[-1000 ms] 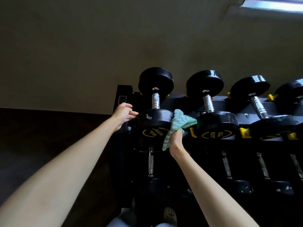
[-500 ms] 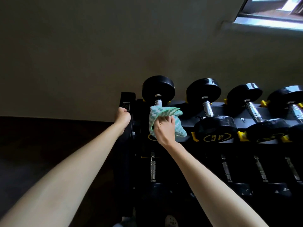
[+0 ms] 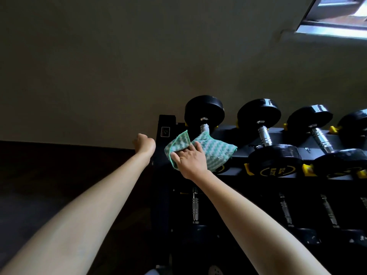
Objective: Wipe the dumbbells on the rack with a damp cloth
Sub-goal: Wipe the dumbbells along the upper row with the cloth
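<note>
At the far left, a dark floor meets a plain wall. The left forearm reaches across it, and the left hand sits just beside the black end post of the rack with its fingers curled into a fist; whether they have hold of the post I cannot tell. Next comes the right hand, spread flat with fingers nearly straight, pressing a green-and-white cloth against the near head of the leftmost dumbbell on the top shelf. The cloth covers that near head almost wholly, with one corner standing up by the chrome handle, while the far head stays bare against the wall. To the right, the second dumbbell lies parallel to it, its near head showing yellow lettering (too dim to read) and a faint sheen. The third dumbbell follows, with another cut off at the frame's edge, and yellow saddles show between the heads. Below, a lower row of dumbbells sits in shadow. A window shows at the top right.
</note>
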`<state>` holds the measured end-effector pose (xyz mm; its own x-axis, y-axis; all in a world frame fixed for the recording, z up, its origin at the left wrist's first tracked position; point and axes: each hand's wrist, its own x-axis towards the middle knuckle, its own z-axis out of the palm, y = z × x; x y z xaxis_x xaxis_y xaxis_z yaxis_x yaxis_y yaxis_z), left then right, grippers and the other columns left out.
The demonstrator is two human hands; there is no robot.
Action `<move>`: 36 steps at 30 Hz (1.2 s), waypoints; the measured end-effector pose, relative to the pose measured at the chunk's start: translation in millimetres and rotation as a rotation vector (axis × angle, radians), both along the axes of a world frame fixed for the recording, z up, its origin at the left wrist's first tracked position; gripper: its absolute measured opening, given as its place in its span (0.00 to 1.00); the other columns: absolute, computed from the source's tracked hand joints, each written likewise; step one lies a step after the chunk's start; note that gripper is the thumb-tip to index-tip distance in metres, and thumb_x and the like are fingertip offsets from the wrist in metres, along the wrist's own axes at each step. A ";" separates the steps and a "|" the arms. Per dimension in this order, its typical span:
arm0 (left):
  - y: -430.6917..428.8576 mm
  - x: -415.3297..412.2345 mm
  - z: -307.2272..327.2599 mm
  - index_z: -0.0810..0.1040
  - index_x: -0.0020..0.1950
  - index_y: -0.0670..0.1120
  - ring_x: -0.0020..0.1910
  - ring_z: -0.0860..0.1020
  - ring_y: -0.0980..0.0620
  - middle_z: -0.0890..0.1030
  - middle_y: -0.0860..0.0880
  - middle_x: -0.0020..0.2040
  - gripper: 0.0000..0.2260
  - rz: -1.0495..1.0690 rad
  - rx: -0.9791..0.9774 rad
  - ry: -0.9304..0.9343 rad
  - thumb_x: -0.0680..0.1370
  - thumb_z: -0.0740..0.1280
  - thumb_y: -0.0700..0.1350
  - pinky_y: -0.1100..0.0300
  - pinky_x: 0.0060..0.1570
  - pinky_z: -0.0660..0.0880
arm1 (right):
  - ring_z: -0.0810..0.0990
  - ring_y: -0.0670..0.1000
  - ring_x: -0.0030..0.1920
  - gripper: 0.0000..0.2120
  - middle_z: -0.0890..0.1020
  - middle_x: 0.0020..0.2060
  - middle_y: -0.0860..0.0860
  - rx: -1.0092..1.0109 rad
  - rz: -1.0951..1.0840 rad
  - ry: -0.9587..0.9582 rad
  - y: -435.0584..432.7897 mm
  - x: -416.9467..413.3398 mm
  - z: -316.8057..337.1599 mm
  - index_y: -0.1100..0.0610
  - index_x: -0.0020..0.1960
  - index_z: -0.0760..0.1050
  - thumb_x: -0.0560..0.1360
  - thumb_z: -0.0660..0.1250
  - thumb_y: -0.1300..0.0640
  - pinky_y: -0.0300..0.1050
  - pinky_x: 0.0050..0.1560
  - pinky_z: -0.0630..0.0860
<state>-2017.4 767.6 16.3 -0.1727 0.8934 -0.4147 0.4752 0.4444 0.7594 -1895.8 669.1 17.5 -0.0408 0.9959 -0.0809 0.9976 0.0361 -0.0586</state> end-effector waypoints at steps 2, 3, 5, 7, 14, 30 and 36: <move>-0.4 -7.1 -0.3 0.69 0.64 0.33 0.62 0.72 0.38 0.70 0.37 0.65 0.18 0.009 -0.005 0.007 0.76 0.52 0.33 0.44 0.61 0.73 | 0.72 0.58 0.59 0.15 0.81 0.48 0.53 -0.087 0.065 -0.094 7.4 -8.3 0.5 0.50 0.63 0.69 0.81 0.49 0.54 0.52 0.69 0.52; -1.2 -11.5 -1.2 0.68 0.65 0.34 0.63 0.72 0.38 0.70 0.38 0.66 0.18 0.014 -0.009 0.012 0.76 0.52 0.32 0.44 0.61 0.73 | 0.73 0.58 0.59 0.16 0.81 0.50 0.52 -0.121 0.097 -0.128 12.3 -11.9 0.7 0.49 0.67 0.65 0.81 0.49 0.55 0.53 0.70 0.53; -4.0 -18.0 -3.6 0.67 0.67 0.37 0.63 0.71 0.39 0.68 0.40 0.68 0.19 0.026 -0.016 0.010 0.77 0.52 0.33 0.46 0.61 0.73 | 0.74 0.57 0.60 0.21 0.80 0.54 0.51 -0.227 0.148 -0.189 24.3 -15.4 -0.4 0.47 0.74 0.57 0.81 0.47 0.56 0.53 0.71 0.52; -5.2 -23.6 -9.9 0.66 0.69 0.38 0.64 0.71 0.40 0.67 0.40 0.69 0.19 0.032 -0.018 0.024 0.78 0.52 0.33 0.47 0.62 0.72 | 0.72 0.56 0.64 0.24 0.77 0.61 0.53 -0.345 0.169 -0.307 36.2 -19.3 -9.3 0.47 0.77 0.48 0.82 0.45 0.55 0.52 0.73 0.50; -9.3 -23.8 -26.3 0.66 0.69 0.40 0.65 0.71 0.40 0.67 0.40 0.69 0.19 0.017 -0.061 0.004 0.78 0.51 0.33 0.46 0.63 0.71 | 0.59 0.56 0.74 0.31 0.62 0.74 0.57 -0.542 0.296 -0.367 37.6 -23.9 -20.9 0.55 0.77 0.52 0.80 0.48 0.39 0.38 0.71 0.53; -35.7 -8.3 -20.9 0.67 0.68 0.38 0.47 0.74 0.45 0.68 0.40 0.67 0.18 0.029 -0.088 -0.081 0.79 0.50 0.33 0.53 0.49 0.75 | 0.55 0.57 0.75 0.22 0.61 0.75 0.54 -0.421 0.525 -0.836 0.1 -16.8 -6.8 0.58 0.75 0.59 0.82 0.53 0.54 0.52 0.74 0.46; -47.8 6.4 -11.4 0.67 0.68 0.38 0.53 0.78 0.40 0.70 0.38 0.66 0.17 0.043 -0.128 -0.138 0.80 0.50 0.34 0.51 0.51 0.76 | 0.65 0.52 0.70 0.17 0.71 0.69 0.51 -0.401 0.560 -0.657 -1.9 -6.3 -17.3 0.55 0.68 0.70 0.81 0.57 0.55 0.42 0.70 0.56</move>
